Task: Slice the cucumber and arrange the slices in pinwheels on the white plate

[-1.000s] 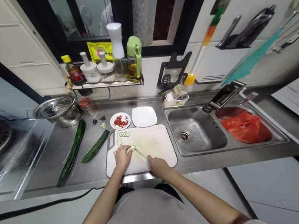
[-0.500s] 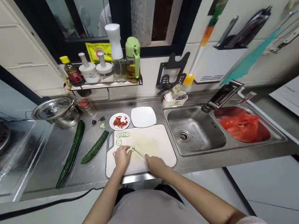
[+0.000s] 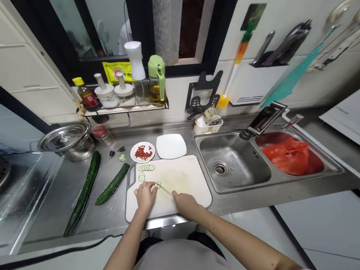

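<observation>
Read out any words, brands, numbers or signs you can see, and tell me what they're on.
Nothing is clear enough to quote.
Yellow packet: print partly hidden, blurred.
Yellow-capped bottle: label too small.
White case at far right: faint print, blurred.
Cutting board: corner mark too small.

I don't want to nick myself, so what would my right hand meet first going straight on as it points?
Your right hand, led by the knife, would probably meet the small cucumber piece first. Fingertips of your left hand are close beside it; exact contact is unclear.
</observation>
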Motion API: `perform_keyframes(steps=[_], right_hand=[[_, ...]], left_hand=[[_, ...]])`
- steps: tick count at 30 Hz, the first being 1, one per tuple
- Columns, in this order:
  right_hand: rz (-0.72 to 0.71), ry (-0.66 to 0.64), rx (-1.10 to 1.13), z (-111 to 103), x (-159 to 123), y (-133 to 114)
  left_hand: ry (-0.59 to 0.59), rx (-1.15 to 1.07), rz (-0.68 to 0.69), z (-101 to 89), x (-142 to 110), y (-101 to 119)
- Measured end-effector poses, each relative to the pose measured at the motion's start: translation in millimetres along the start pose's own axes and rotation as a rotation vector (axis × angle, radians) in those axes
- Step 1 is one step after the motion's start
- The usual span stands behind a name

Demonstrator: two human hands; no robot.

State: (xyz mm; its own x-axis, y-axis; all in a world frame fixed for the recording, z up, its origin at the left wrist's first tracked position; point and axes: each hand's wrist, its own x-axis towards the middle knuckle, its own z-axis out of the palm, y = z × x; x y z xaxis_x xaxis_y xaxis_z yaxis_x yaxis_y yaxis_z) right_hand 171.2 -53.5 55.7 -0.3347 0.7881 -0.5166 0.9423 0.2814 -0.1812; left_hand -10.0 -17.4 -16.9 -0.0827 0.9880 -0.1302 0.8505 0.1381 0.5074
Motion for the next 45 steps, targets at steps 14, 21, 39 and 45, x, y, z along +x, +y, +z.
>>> perform_keyframes(steps=[14,21,39,45], right_hand=[[-0.013,0.014,-0.016,-7,1,0],[-0.051,0.007,-0.071,-10,7,7],[-0.094,0.064,-0.243,-26,7,23],[0.035,0.106,-0.075,-16,-7,44]], left_hand=[[0.026,0.015,-0.016,2.0,-3,4],[0.032,0.028,-0.051,2.5,-4,7],[0.015,0.039,-0.068,-2.1,-6,11],[0.008,0.036,-0.1,-1.7,-5,14]])
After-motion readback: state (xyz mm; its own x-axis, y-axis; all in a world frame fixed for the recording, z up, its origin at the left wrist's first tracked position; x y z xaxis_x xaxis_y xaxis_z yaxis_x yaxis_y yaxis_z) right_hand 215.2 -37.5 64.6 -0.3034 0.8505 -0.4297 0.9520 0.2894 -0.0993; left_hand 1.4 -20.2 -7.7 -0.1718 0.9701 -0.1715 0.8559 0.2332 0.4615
